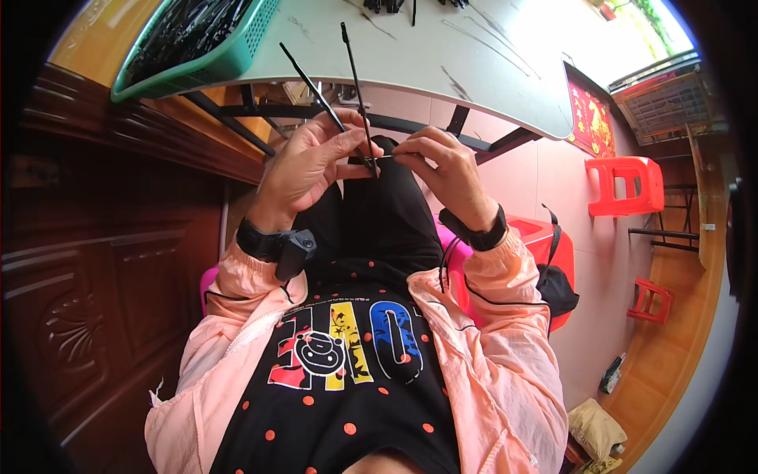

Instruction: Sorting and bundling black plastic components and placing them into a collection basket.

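My left hand (312, 162) is closed around two slim black rods (354, 71), held above my lap. They meet at their lower ends and spread apart upward in a narrow V toward the table edge. My right hand (444, 162) pinches a thin, shiny pin-like piece (384, 157) between thumb and fingertips. That piece reaches across to the lower end of the rods, where they meet; whether it sits inside them is too small to tell.
A white table (410, 55) lies just beyond my hands. On its left, a green basket (257, 49) holds many black pieces; further black parts (387, 5) lie at the far edge. Red stools (632, 187) stand right, a dark carved wooden panel (103, 292) left.
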The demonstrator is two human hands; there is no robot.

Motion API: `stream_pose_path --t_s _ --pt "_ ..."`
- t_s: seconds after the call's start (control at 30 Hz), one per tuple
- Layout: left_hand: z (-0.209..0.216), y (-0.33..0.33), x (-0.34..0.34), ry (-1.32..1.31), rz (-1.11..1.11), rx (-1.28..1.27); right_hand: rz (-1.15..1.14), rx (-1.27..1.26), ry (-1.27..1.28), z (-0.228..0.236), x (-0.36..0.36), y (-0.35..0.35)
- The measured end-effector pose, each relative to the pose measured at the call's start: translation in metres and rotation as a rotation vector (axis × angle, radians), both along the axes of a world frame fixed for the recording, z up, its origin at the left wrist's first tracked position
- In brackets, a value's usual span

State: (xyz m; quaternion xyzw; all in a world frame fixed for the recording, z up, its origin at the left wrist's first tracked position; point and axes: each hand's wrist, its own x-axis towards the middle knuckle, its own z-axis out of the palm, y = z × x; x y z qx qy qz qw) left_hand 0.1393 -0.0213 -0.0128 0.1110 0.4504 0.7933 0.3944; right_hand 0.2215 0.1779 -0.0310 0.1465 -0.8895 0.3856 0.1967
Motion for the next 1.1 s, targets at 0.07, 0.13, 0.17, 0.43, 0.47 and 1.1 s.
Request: stream_pose_path --t_s 0.07,0.13,0.17,0.43,0.47,1.1 --pt "0.005 0.007 0.003 -0.012 -0.045 0.025 -0.034 0.009 -0.020 0.003 0.003 0.005" --pt "0.005 0.005 0.006 -0.001 -0.025 0.050 0.010 -0.042 0.010 -0.003 0.001 0.002" --pt "0.004 0.006 0.007 0.001 -0.017 0.066 0.030 -0.064 0.024 -0.006 0.000 0.002" --pt "0.001 -0.002 -0.002 0.032 -0.083 0.048 0.080 -0.060 -0.024 -0.004 -0.002 0.006" --pt "0.003 -0.002 -0.002 0.030 -0.070 0.044 0.068 -0.080 -0.042 -0.001 -0.001 0.012" --pt "0.007 0.001 -0.002 -0.295 0.060 0.402 0.239 -0.570 -0.667 0.006 0.007 0.038"
